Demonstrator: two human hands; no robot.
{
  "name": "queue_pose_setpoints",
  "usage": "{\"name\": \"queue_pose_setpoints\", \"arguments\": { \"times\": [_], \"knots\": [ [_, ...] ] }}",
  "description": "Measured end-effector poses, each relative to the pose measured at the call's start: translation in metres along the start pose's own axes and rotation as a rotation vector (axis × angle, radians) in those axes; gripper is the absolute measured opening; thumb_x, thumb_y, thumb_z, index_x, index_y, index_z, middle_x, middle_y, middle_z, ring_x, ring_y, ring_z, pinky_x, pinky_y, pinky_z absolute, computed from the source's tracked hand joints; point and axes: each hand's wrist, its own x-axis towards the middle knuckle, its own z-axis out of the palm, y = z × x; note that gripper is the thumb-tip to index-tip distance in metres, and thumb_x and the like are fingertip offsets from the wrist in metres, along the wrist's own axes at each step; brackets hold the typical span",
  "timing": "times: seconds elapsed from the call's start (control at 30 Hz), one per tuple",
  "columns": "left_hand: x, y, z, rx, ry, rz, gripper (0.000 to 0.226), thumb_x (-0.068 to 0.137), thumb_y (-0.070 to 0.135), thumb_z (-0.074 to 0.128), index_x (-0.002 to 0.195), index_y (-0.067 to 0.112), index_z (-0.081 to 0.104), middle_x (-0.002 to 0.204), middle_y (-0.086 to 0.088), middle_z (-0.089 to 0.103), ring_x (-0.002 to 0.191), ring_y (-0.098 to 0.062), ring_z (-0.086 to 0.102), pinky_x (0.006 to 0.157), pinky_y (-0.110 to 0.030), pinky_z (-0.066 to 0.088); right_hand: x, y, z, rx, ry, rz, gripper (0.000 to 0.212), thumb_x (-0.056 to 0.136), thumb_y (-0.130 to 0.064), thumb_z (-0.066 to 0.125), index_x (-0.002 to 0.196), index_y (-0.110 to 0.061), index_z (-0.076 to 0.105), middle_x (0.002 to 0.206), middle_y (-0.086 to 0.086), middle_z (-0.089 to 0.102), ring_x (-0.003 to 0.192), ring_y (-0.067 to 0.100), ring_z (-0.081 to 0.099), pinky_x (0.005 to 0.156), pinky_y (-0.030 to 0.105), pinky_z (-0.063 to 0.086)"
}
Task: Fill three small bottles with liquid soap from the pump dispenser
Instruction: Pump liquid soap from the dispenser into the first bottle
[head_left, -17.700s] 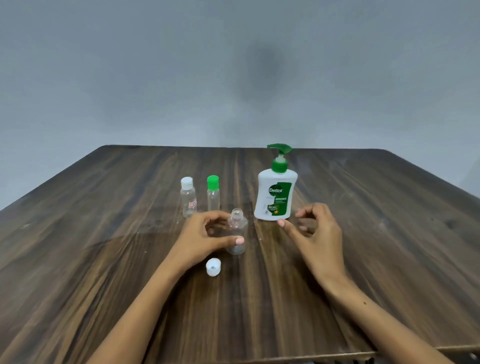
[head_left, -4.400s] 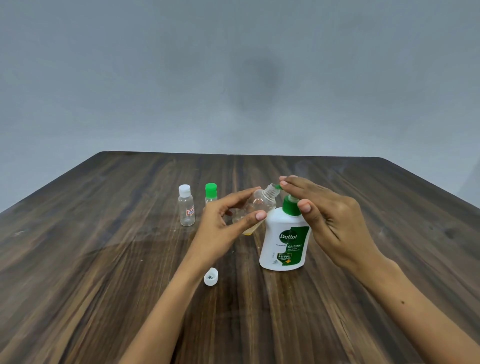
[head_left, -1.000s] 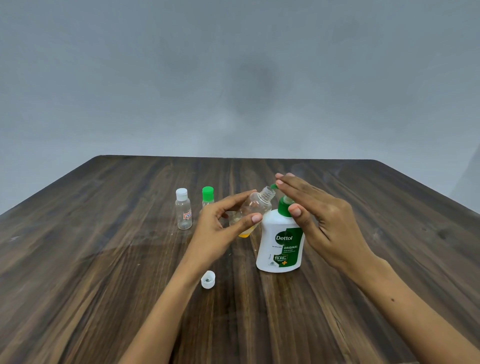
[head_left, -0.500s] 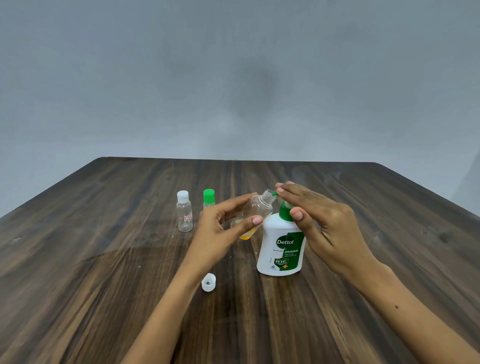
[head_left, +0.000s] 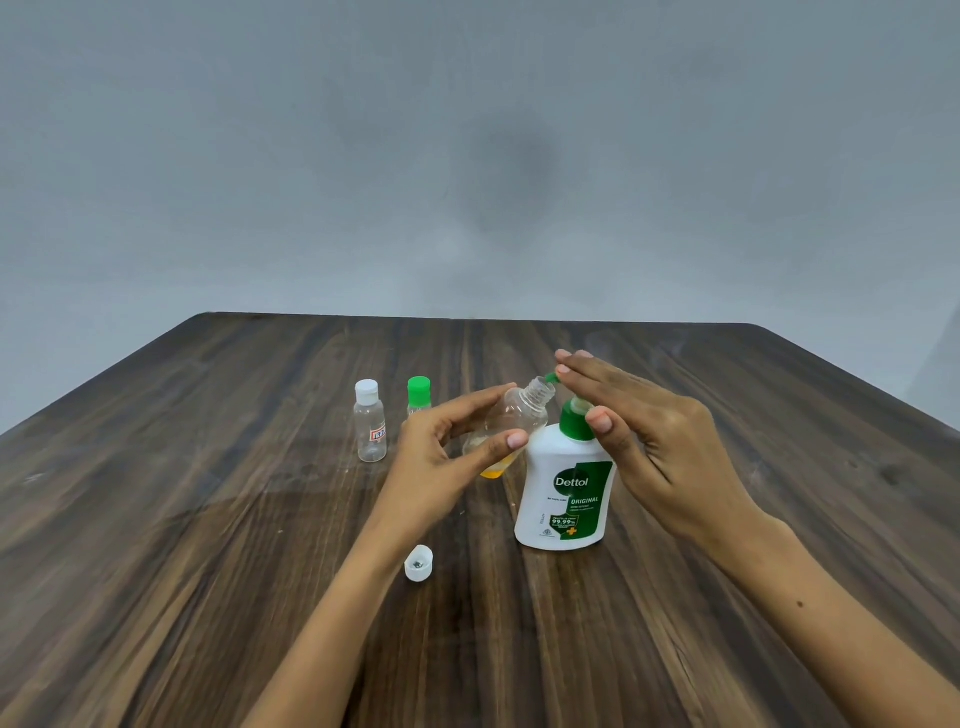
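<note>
The open small bottle (head_left: 511, 421) is held tilted above the table, its uncapped neck leaning toward the green spout of the pump dispenser (head_left: 566, 493), so that the mouth sits right at the spout tip. A little yellow-orange soap has pooled in its lowest corner, just left of the dispenser's shoulder. The left hand (head_left: 441, 457) pinches this bottle between the thumb in front and curled fingers behind.

The pump dispenser, white with a green label and green collar, stands upright on the wooden table (head_left: 208, 519). The right hand (head_left: 654, 441) lies over its pump head with fingers straight and close together, the fingertips reaching past the spout toward the bottle's mouth, and the thumb beside the green collar. The pump head itself is mostly hidden under the fingers.

Left of the dispenser, beyond the left hand, stand two more small bottles, both capped and upright: a green-capped bottle (head_left: 418, 395), partly hidden by the left hand, and further left a white-capped bottle (head_left: 370, 428) with a small red-and-white label. Both look clear. A loose white cap (head_left: 418, 563) lies open side up on the table, nearer the person than the dispenser and to its left, beside the left wrist.
</note>
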Motion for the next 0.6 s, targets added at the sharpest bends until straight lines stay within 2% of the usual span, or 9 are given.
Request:
{"name": "queue_pose_setpoints", "arguments": {
  "times": [0.27,0.4,0.6],
  "knots": [
    [0.0002,-0.0015,0.001,-0.023,0.001,-0.005,0.045,0.073,0.029,0.074,0.117,0.026,0.067,0.114,0.011,0.072,0.11,-0.004,0.065,0.09,-0.016,0.05,-0.0052,0.0005,0.0021,-0.038,-0.005,-0.008,0.063,0.102,-0.056,0.025,0.13,-0.012,0.06,0.137,-0.001,0.057,0.133,0.011,0.047,0.103,0.037,0.046],
    [0.0,-0.0012,0.0002,-0.032,-0.002,-0.011,0.045,0.073,0.028,0.074,0.117,0.026,0.066,0.114,0.011,0.072,0.11,-0.004,0.065,0.09,-0.016,0.05,0.0008,-0.0012,-0.0018,-0.103,-0.032,-0.034,0.065,0.101,-0.056,0.022,0.132,-0.011,0.058,0.14,0.0,0.053,0.135,0.012,0.044,0.108,0.033,0.039],
    [-0.0003,-0.0008,0.0005,-0.029,-0.005,-0.012,0.046,0.072,0.029,0.074,0.118,0.024,0.066,0.114,0.013,0.071,0.11,-0.002,0.065,0.089,-0.015,0.05,-0.0059,0.0003,0.0022,-0.091,-0.022,-0.03,0.063,0.103,-0.053,0.023,0.132,-0.01,0.058,0.138,0.001,0.055,0.134,0.013,0.046,0.111,0.035,0.035]
  ]
}}
